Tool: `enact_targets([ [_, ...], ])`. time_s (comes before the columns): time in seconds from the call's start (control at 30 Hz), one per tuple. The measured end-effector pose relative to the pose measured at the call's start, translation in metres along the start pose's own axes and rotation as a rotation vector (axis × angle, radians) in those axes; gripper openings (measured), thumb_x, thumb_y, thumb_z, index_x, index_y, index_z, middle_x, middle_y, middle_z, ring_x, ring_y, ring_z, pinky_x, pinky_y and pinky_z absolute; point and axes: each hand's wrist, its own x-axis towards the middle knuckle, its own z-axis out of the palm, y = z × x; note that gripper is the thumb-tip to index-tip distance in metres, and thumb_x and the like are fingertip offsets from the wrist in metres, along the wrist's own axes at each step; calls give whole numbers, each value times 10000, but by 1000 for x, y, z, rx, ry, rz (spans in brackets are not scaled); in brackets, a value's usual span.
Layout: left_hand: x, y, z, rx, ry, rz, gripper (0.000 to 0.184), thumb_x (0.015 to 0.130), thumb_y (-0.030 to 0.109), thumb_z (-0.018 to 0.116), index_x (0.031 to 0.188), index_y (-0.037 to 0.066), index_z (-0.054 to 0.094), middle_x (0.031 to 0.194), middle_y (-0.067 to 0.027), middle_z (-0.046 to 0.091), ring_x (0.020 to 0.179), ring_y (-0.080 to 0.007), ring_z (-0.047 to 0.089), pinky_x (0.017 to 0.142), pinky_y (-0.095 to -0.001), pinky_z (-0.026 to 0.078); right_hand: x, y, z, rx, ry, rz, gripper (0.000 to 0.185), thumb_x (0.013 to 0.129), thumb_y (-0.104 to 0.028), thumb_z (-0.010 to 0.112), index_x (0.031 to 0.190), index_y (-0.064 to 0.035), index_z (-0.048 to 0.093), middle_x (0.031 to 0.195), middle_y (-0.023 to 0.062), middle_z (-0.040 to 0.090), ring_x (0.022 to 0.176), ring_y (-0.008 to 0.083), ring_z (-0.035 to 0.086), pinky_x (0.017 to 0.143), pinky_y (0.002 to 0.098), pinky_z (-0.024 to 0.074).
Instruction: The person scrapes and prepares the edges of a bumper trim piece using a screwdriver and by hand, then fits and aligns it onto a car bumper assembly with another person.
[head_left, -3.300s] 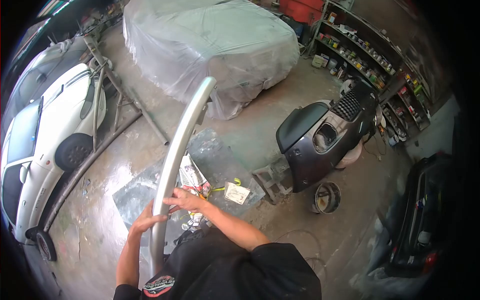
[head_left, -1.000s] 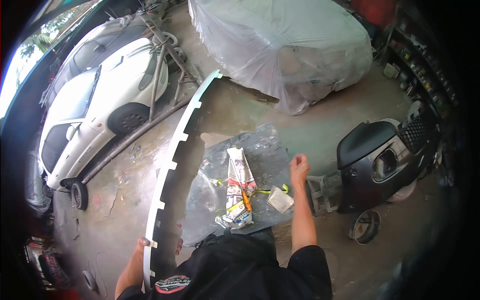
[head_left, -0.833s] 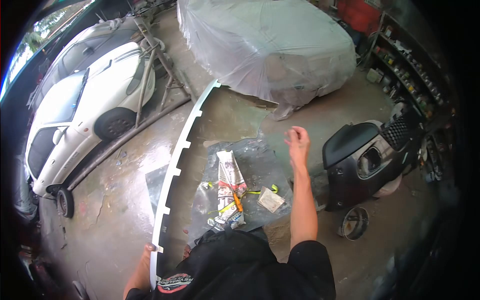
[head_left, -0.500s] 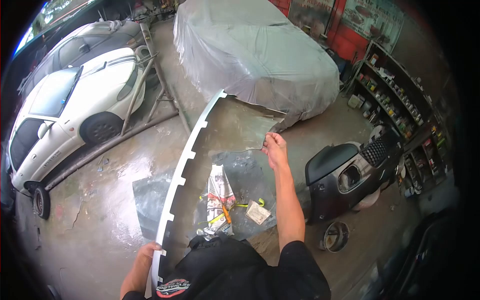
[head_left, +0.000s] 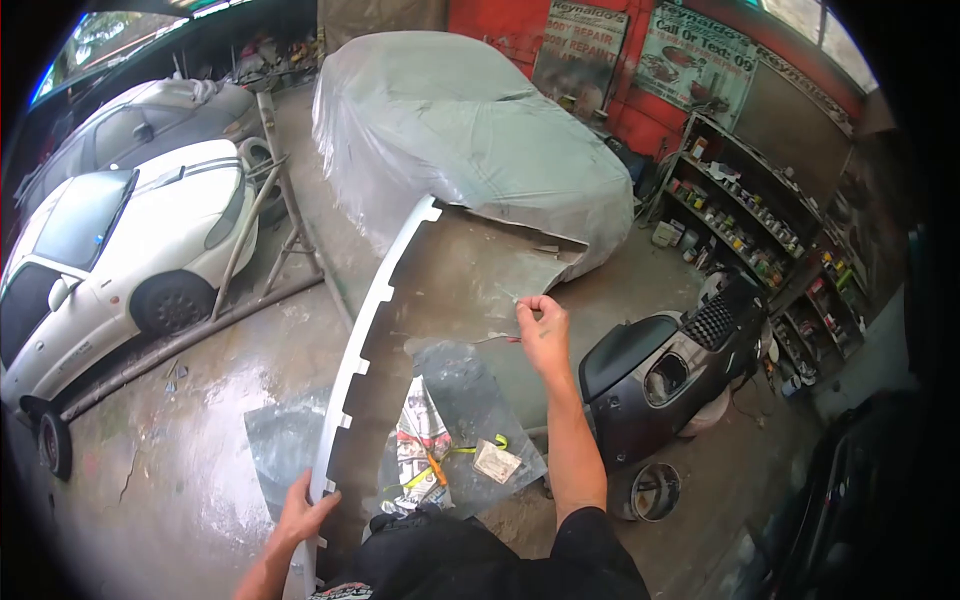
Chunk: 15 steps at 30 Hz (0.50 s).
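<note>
A long, curved, pale car bumper cover [head_left: 365, 340] with square tabs along its edge runs away from my body toward the covered car. My left hand [head_left: 302, 510] grips its near part, thumb over the tabbed edge. The brownish surface to the right of the edge ends raggedly at the far side; I cannot tell how it joins. My right hand [head_left: 544, 332] is raised near that surface, thumb and fingertips pinched together. A thin dark line with a reddish end lies beside the fingers; whatever they pinch is too small to make out.
Below lie newspaper [head_left: 420, 430], an orange-handled tool [head_left: 437, 470] and a pale block [head_left: 497, 461] on a grey sheet [head_left: 520, 430]. To the right are a dark bumper [head_left: 640, 400] and a metal bucket [head_left: 655, 493]. Shelves [head_left: 735, 210], a white car [head_left: 130, 240] and a plastic-covered car [head_left: 470, 130] surround me.
The view has tilted up and shifted right. My left hand's thumb now lies more openly across the bumper edge. My right hand has moved slightly nearer my body, still pinched.
</note>
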Motion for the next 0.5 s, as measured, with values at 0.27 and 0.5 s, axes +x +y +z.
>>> enact_targets([
  [0.27,4,-39,-13,-65,-83,153,165,849,206,547,923,59,556,716,15,503,637,-84,477,583,-263,411,-11,-63,-25,-425,241,-665,123,815,-45,662,933,-12,658,848,147,637,698,272,625,654,355,503],
  [0.5,-2,-79,-21,-163,-196,86,175,856,238,566,901,71,549,698,34,485,625,-68,470,559,-258,406,13,-130,15,-195,-175,-638,103,850,-21,646,946,16,653,763,86,637,671,133,593,617,257,472],
])
